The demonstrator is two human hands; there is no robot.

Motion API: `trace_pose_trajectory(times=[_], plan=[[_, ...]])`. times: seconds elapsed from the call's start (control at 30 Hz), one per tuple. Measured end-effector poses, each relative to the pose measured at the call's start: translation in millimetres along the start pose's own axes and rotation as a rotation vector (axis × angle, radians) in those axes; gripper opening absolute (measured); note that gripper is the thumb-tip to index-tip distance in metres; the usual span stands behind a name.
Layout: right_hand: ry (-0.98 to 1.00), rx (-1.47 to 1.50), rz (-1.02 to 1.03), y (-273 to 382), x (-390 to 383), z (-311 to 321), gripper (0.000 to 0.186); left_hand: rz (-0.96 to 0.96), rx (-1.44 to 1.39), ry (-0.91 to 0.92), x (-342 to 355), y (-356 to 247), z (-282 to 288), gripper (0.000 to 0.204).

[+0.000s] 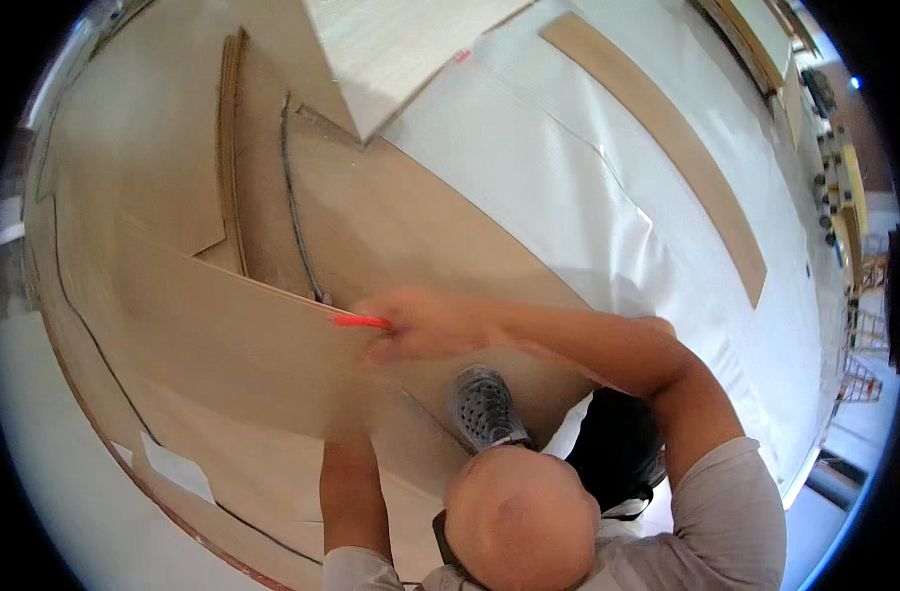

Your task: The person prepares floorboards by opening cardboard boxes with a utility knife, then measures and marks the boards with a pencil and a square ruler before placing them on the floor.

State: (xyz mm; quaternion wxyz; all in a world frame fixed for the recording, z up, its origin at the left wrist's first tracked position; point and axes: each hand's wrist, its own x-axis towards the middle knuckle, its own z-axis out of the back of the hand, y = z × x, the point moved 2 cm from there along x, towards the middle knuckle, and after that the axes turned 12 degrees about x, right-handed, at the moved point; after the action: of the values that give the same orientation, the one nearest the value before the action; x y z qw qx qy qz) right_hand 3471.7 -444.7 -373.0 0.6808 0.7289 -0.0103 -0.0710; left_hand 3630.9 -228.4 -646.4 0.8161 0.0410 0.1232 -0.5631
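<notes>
My right hand (417,323) is blurred by motion and closed around a thin red stick (357,321), which looks like a pencil or marker. Its tip points left, over the edge of a tan plank (243,340). From below, my left forearm (352,497) runs under the plank. Most of my left hand is hidden there, but its fingertips (319,297) show at the plank's far edge, so the hand seems to grip it from beneath. The plank is tilted up off the floor and smeared at its near end.
A stack of tan planks (230,148) lies at left, beside a dark thin strip (292,187). White sheeting (568,187) covers the right, bearing another long plank (672,138). A pale board (401,49) sits at the back. My grey clog (483,404) is close by; a cable (91,335) runs along the left.
</notes>
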Motion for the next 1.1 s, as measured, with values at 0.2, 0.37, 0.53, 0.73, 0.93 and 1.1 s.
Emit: trace_pose_trajectory(times=[0.2,0.37,0.53,0.73,0.93,1.1], plan=[[-0.340,0.146,-0.481,-23.3,-191.0,35.2,0.042,-0.056,0.169,-0.084,13.5,27.8,-27.4,0.052],[-0.655,0.120,-0.620,-40.8,-296.1,100.1,0.039,0.298,-0.021,-0.386,45.2,-45.1,64.3,0.049],[-0.760,0.181,-0.573,-73.2,-310.0,180.0,0.041,0.094,0.026,-0.293,88.9,-120.5,81.3,0.050],[-0.800,0.036,-0.706,-124.6,-264.0,267.7,0.048,-0.216,-0.198,-0.278,167.7,-194.5,100.6,0.051],[-0.639,0.120,-0.762,-149.6,-208.1,331.5,0.054,-0.272,-0.182,-0.414,221.0,-209.0,115.0,0.051],[-0.648,0.195,-0.715,-196.9,-200.1,368.3,0.053,-0.258,-0.180,-0.374,228.7,-211.7,112.7,0.057]])
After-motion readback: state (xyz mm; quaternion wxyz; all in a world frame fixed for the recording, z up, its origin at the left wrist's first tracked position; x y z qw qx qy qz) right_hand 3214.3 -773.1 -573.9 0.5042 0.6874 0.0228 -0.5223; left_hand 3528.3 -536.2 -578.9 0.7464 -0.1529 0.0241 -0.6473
